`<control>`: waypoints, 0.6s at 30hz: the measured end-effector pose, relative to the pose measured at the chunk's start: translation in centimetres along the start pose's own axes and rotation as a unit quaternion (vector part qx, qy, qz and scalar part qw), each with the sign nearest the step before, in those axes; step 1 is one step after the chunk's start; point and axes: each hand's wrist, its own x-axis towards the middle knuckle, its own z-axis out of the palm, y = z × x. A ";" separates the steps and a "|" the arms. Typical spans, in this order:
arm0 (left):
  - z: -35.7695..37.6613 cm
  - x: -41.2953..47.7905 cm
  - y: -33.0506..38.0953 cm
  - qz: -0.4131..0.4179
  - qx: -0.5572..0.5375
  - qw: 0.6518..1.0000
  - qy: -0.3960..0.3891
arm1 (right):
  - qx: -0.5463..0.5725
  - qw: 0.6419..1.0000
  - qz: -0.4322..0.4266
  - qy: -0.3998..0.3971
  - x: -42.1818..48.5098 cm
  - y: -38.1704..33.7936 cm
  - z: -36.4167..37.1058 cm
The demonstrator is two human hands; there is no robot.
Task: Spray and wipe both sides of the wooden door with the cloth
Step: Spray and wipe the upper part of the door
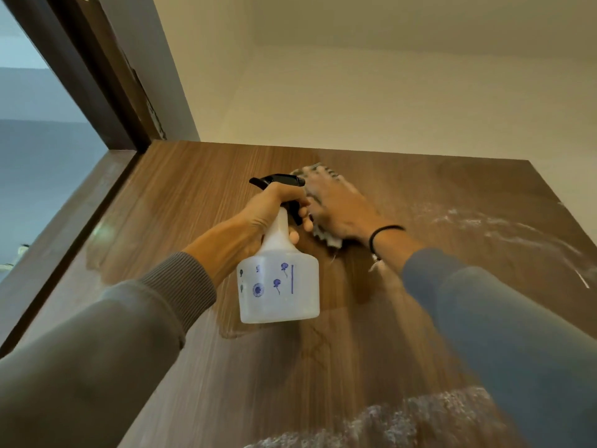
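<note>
Wooden door (181,195) bare left of the spray bottle (279,286), dark frame (93,69) crowding its upper-left corner

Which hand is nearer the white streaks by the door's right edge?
Right. The right hand presses the cloth on the door, left of the white streaks; the left hand, gripping the spray bottle, is farther left.

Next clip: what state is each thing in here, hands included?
Door: darker patch mid-panel, white streaks at right and bottom.
Bottle: upright, held by its neck, nozzle towards the door.
Cloth: pressed against the door under the right hand, blurred.
Left hand: grips the bottle neck.
Right hand: flat on the cloth, blurred.
</note>
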 end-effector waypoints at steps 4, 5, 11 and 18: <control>-1.1 0.9 -1.0 -0.016 -0.002 1.000 0.001 | 0.007 0.985 0.163 0.048 1.7 5.0 -1.3; -1.5 1.0 -1.2 -0.019 -0.013 1.000 0.000 | 0.004 0.979 0.197 0.053 2.3 5.3 -1.3; -2.2 1.3 -1.5 -0.017 -0.029 0.999 0.005 | -0.016 0.993 0.108 0.045 8.7 -0.1 0.8; -2.2 2.1 -1.3 0.019 -0.056 0.998 0.012 | -0.019 1.000 -0.019 0.004 9.0 -1.4 0.5</control>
